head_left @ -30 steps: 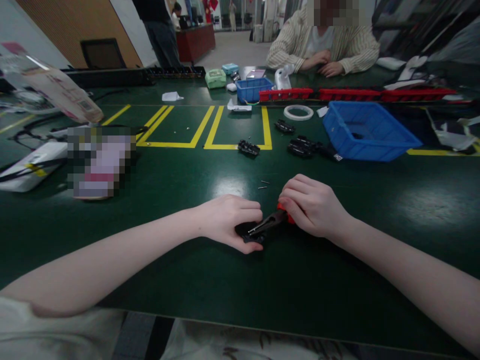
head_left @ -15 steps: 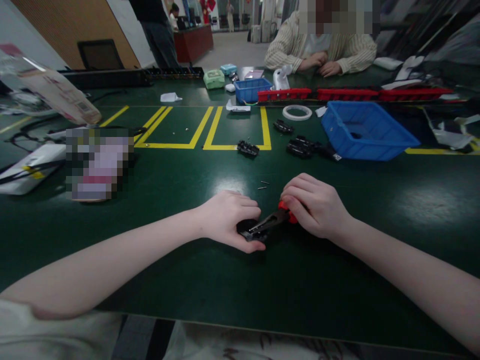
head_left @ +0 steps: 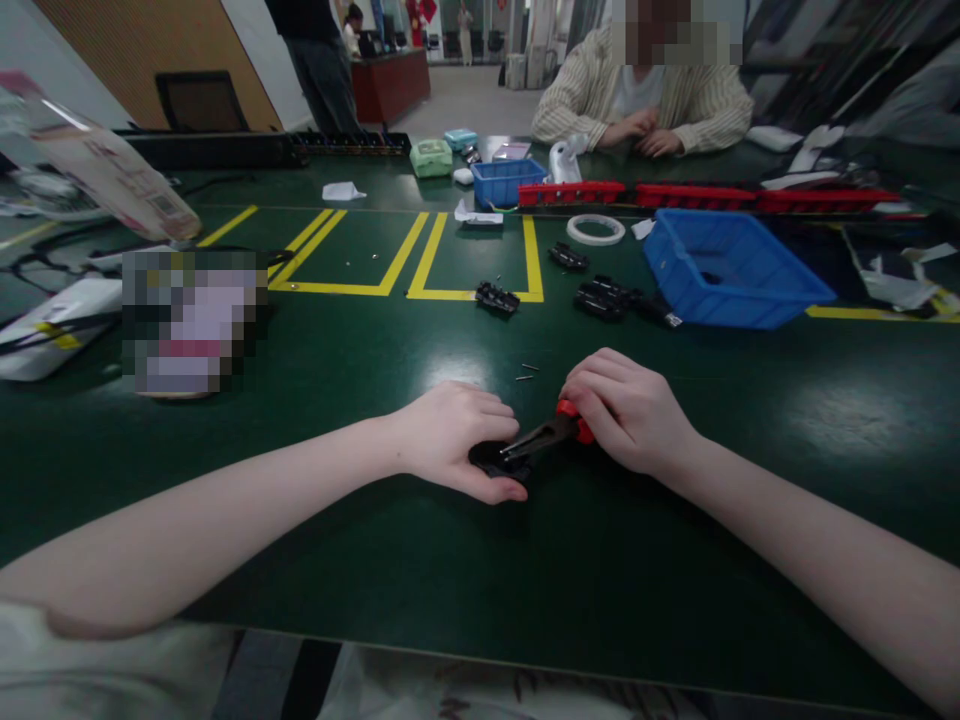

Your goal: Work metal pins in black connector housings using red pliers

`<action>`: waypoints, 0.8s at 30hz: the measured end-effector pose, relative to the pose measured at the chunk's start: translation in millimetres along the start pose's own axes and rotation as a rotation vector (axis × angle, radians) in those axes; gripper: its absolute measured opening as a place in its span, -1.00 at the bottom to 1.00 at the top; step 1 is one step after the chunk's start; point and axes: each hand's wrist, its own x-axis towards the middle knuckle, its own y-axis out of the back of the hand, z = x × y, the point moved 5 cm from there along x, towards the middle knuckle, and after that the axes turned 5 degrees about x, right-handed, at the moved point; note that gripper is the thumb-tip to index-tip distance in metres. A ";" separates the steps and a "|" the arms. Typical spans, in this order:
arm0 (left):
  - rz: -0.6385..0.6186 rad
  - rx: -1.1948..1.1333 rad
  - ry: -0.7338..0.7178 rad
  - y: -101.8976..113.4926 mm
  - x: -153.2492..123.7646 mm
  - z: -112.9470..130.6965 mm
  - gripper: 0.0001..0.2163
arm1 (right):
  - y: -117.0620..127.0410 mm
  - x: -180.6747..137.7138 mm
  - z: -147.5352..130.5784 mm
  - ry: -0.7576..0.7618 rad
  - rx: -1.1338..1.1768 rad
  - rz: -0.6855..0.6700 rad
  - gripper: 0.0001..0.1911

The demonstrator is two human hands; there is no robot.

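My left hand point(head_left: 457, 438) is curled round a small black plastic part point(head_left: 491, 460) and presses it against the dark green table point(head_left: 525, 570). My right hand point(head_left: 626, 410) grips the red handles of a pair of needle-nose pliers point(head_left: 546, 434). The plier tips rest on the black part, right beside my left fingers. A few thin metal pins point(head_left: 526, 372) lie on the table just beyond my hands.
Loose black parts point(head_left: 497, 297) and a black cluster point(head_left: 611, 297) lie ahead near yellow tape lines. A blue bin point(head_left: 731, 268) sits to the right, a tape ring point(head_left: 595, 229) behind it. Red trays point(head_left: 705, 192) line the back, where a seated person rests both hands.
The plier tips have shifted slightly on the black part. Both hands stay in nearly the same place.
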 end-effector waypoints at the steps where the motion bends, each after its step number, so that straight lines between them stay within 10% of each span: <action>1: -0.005 -0.001 -0.002 0.0 0.0 0.0 -0.57 | -1.1 0.4 -1.5 0.011 -0.011 -0.013 -0.62; 24: -0.013 -0.098 -0.007 0.9 -2.9 3.9 -0.74 | -1.7 2.7 0.0 -0.032 0.001 -0.051 -0.57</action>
